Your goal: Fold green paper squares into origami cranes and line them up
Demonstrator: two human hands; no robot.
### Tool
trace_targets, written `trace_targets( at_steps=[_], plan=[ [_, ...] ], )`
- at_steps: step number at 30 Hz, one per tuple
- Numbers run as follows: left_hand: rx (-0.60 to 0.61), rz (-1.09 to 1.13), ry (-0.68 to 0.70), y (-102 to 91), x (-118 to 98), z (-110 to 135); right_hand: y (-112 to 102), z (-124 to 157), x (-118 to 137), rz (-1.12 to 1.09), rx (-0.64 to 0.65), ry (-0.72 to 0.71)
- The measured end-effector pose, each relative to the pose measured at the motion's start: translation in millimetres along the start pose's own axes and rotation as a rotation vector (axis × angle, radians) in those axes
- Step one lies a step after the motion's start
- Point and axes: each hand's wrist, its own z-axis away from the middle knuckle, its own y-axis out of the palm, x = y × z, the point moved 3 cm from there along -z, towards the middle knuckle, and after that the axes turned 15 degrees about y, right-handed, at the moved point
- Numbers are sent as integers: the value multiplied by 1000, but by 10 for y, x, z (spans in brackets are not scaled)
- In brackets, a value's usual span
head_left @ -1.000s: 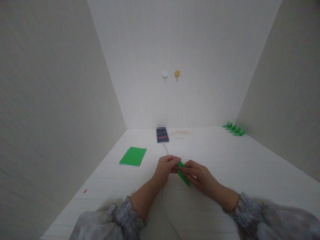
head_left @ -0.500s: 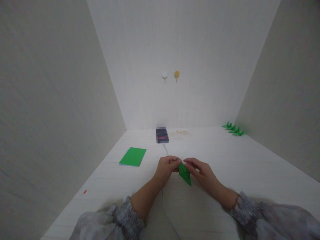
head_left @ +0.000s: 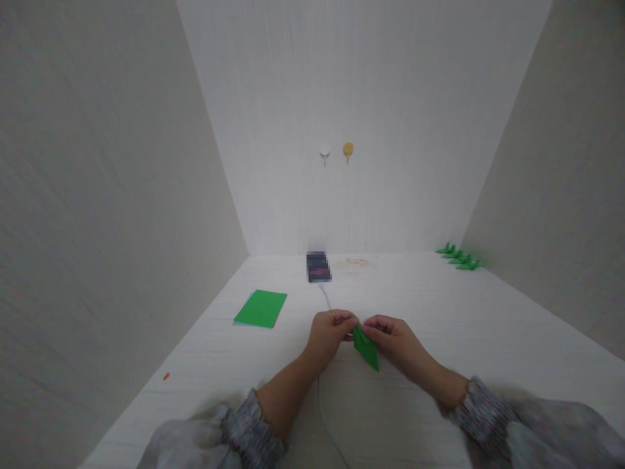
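Note:
A folded piece of green origami paper (head_left: pixel 366 352), kite-shaped with a slit down its upper part, is held above the table between my hands. My left hand (head_left: pixel 330 335) pinches its upper left edge between thumb and fingers. On the other side, my right hand (head_left: pixel 392 335) has thumb and index finger closed on the upper right edge. The pointed lower end hangs free toward me. My fingers hide the top of the fold.
A stack of square paper (head_left: pixel 262 309), green on top, lies at left. Behind my hands is a blurred-out phone-like object (head_left: pixel 319 268) with a white cable (head_left: pixel 325 417). Several folded green paper cranes (head_left: pixel 459 256) line the right wall. An orange scrap (head_left: pixel 166 376) lies front left.
My right thumb and index finger have closed on the paper's upper right edge; they were slightly apart from it before. The view has shifted a little.

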Motion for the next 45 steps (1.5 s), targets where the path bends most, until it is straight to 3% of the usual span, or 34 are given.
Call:
trace_targets(
  at_steps=[16, 23, 34, 45],
  plan=[
    [47, -44, 46, -8, 59, -4, -7, -46, -83, -67, 22, 57],
    [14, -19, 15, -6, 100, 0, -10, -39, -87, -75, 16, 65],
    [73, -6, -14, 15, 102, 11, -7, -15, -92, -65, 19, 50],
    [5, 19, -53, 24, 46, 25, -13, -22, -76, -36, 12, 49]
  ],
)
